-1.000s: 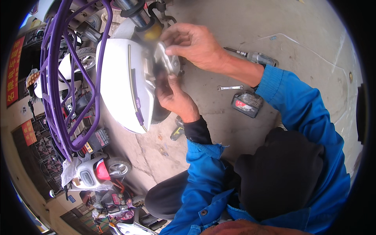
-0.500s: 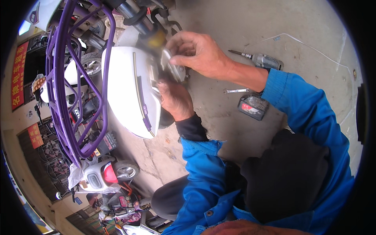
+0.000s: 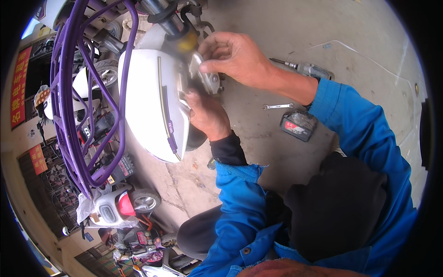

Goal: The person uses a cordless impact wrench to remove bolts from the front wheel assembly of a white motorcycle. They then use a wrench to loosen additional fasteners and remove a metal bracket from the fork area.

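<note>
Head view: silver bracket (image 3: 210, 80) beside white panel (image 3: 145, 101). Right hand (image 3: 237, 60): thumb at bracket's top edge, fingers curled; cannot tell if gripping. Left hand (image 3: 210, 116) near bracket's lower end, half-curled, fingertips blurred; grip unclear. On floor (image 3: 272, 152): wrench (image 3: 278, 106), battery pack (image 3: 298, 125).

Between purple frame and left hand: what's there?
The white panel lies between the purple frame and the left hand, as seen in the head view.

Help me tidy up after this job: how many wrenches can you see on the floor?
1: the wrench lies on the floor beside the battery, with the power tool farther off. Others may be hidden behind the sleeves.
</note>
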{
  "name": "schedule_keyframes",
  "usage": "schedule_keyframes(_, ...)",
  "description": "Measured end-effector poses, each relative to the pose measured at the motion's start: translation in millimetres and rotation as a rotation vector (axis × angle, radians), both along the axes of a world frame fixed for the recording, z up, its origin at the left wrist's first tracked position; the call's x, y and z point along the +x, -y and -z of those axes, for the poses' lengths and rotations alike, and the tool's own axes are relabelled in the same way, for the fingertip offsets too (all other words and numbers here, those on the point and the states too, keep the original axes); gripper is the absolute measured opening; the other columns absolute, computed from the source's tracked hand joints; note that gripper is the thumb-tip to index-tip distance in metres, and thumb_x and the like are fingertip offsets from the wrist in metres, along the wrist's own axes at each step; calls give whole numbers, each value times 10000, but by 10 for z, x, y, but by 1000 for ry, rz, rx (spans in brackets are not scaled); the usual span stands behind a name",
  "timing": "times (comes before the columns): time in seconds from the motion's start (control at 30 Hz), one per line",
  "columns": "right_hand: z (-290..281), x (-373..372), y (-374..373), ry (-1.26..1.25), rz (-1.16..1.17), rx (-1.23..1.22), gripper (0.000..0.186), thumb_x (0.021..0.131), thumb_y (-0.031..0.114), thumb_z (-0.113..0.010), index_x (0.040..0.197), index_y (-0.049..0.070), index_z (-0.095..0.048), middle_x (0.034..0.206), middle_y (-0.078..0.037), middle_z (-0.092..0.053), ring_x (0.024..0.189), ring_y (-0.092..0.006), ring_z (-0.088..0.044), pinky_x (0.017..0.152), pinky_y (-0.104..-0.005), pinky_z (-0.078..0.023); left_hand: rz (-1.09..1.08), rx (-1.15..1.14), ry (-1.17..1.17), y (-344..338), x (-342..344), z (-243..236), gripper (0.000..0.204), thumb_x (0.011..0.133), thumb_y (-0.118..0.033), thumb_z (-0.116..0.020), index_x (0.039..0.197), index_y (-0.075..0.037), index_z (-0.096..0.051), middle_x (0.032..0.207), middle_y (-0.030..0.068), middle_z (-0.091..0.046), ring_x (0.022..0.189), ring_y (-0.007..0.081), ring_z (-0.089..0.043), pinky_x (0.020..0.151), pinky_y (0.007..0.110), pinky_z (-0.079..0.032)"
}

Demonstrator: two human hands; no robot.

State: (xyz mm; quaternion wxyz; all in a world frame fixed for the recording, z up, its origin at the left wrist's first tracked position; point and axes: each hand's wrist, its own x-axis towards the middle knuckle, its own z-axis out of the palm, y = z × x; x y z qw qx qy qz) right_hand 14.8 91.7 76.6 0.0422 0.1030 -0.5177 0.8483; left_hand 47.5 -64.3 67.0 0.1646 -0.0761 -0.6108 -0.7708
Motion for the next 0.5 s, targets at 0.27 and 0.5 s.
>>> schedule_keyframes(0.27, 8, -15, -74, 8, -30, -45, 289, 817, 57, -821, 1063, -28, -696, 936, -51, -717, 860, -111, -662, 789, -261, -542, -115, -124, 186, 75, 297, -2, 417, 991, -144, -679, 1352, 39, -579, 1212, 128, -666, 1067, 228, -638, 995, 379, -512)
schedule_keyframes(0.5, 59, -69, -99, -111, 54, 82, 269, 835, 142, -815, 1049, -8, -751, 921, -69, -746, 854, -152, -686, 822, -310, -555, -218, -447, 105, 90, 307, 45, 199, 968, -45, -708, 1128, 72, -692, 1001, 104, -722, 816, 145, -657, 728, 276, -560)
